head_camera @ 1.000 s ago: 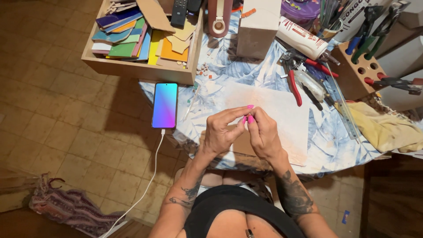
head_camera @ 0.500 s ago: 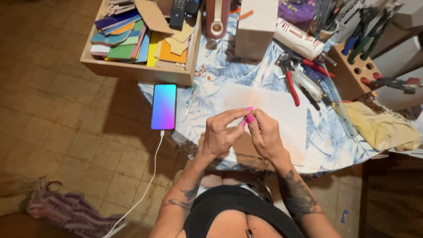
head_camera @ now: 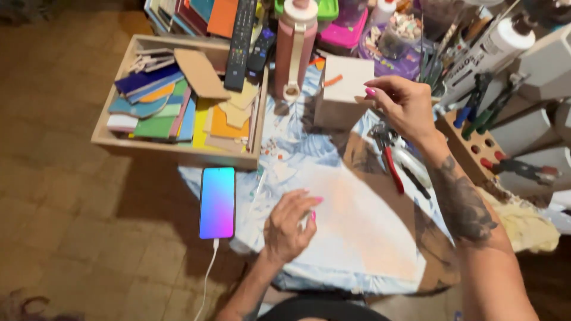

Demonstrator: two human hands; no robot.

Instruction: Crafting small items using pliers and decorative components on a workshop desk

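Right hand (head_camera: 403, 104) is extended to the far side of the table (head_camera: 333, 279), fingers spread loose, fingertips touching or just at the right edge of a small white box (head_camera: 344, 89); can't tell if it grips yet. The box sits upright, far centre, just left of that hand, so the right hand is clearly the nearer one.

Left hand (head_camera: 288, 229) rests near-centre on the pale sheet (head_camera: 363, 232), fingers curled; something small may be pinched in it, too small to tell. Hands well apart.

Red-handled pliers (head_camera: 389, 157) lie between box and sheet, long axis running near-far. A phone (head_camera: 217, 202) with lit screen lies left of the left hand, at the table's left edge, cable hanging down. Wooden tray (head_camera: 178, 151) of coloured scraps at far left. Tiled floor (head_camera: 65, 208) below.
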